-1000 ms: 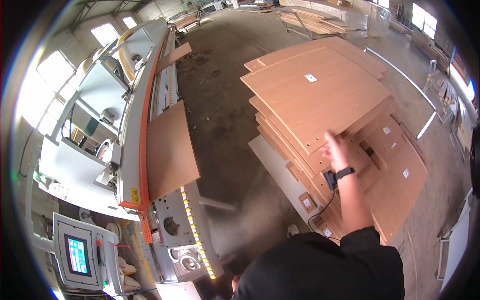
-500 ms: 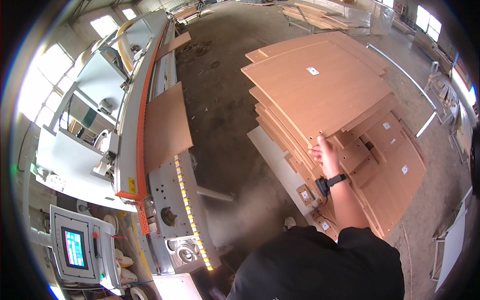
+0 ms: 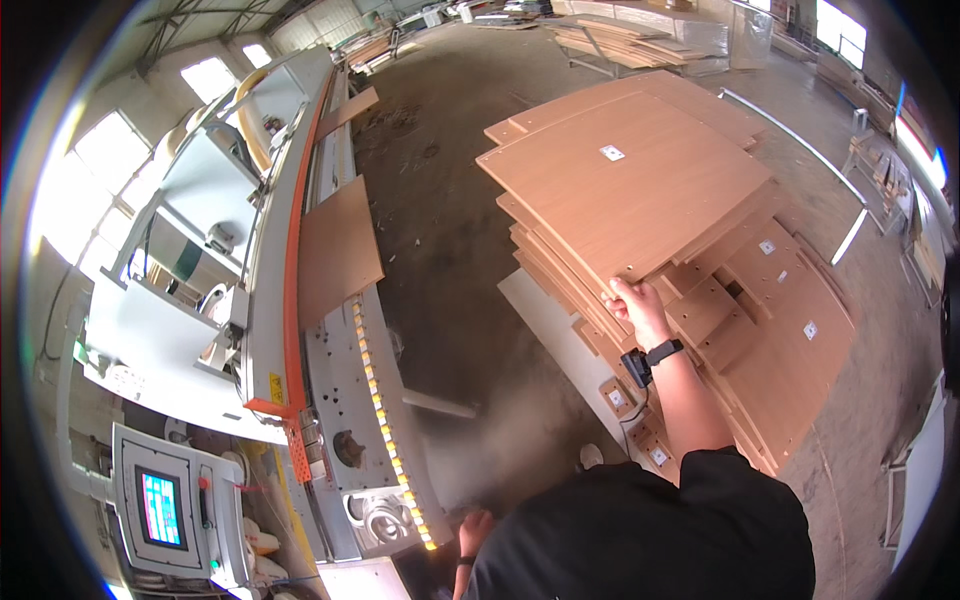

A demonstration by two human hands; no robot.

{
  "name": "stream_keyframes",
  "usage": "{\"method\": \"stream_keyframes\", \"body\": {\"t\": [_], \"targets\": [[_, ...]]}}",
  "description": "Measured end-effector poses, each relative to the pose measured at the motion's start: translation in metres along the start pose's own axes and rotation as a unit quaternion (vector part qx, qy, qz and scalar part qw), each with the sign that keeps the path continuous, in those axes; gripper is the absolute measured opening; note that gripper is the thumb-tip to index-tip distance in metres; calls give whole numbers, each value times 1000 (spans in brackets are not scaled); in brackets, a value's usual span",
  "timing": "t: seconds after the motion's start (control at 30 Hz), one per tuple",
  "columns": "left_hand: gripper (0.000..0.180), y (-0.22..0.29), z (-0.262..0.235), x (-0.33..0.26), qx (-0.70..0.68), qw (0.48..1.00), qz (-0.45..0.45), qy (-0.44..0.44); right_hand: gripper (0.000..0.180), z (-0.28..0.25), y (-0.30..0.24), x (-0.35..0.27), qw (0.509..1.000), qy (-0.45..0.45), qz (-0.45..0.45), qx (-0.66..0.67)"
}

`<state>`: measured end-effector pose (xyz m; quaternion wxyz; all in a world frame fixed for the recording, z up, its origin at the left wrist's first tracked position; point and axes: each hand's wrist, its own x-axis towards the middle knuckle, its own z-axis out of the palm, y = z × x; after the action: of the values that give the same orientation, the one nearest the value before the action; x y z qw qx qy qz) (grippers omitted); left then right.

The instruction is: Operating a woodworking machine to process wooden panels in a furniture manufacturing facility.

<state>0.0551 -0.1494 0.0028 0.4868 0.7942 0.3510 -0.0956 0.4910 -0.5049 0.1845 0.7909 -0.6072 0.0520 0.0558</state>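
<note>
The right hand (image 3: 633,303) sits at centre right, its fingers clamped on the near edge of the top wood panel (image 3: 625,185). The panel spreads above the fingers. The left hand (image 3: 474,533) hangs at bottom centre, fingers loosely curled, holding nothing.

Right arm extended forward from the black short sleeve, forearm bare, a dark band with a small device strapped at the wrist. Right hand (image 3: 636,305) raised ahead of the body, fingers curled closed in a grip — knuckles uppermost, thumb hidden. Left hand (image 3: 474,532) hangs low beside the torso — fingers loosely bent downward, a dark band at its wrist, gripping nothing visible.
</note>
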Motion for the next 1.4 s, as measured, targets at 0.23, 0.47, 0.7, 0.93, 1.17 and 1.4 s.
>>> {"method": "stream_keyframes", "body": {"t": [0.23, 0.47, 0.7, 0.93, 1.17, 1.4], "targets": [[27, 107, -21, 33, -115, 978, 160, -63, 15, 39, 3, -69, 992, -122, 36, 15], [19, 242, 4, 31, -199, 942, 191, -192, 19, 32, 13, -137, 981, -164, 87, 52], [25, 241, 18, 5, -214, 936, 132, -247, 16, 40, 7, -143, 989, -119, 84, 28], [26, 232, 2, -3, -219, 945, 113, -215, 22, 41, 0, -143, 983, -132, 117, 42], [26, 217, 2, 5, -210, 951, 126, -187, 19, 33, 0, -141, 980, -166, 112, 7], [24, 246, 1, 1, -192, 954, 127, -194, 17, 45, 16, -141, 987, -104, 119, 31]]}}
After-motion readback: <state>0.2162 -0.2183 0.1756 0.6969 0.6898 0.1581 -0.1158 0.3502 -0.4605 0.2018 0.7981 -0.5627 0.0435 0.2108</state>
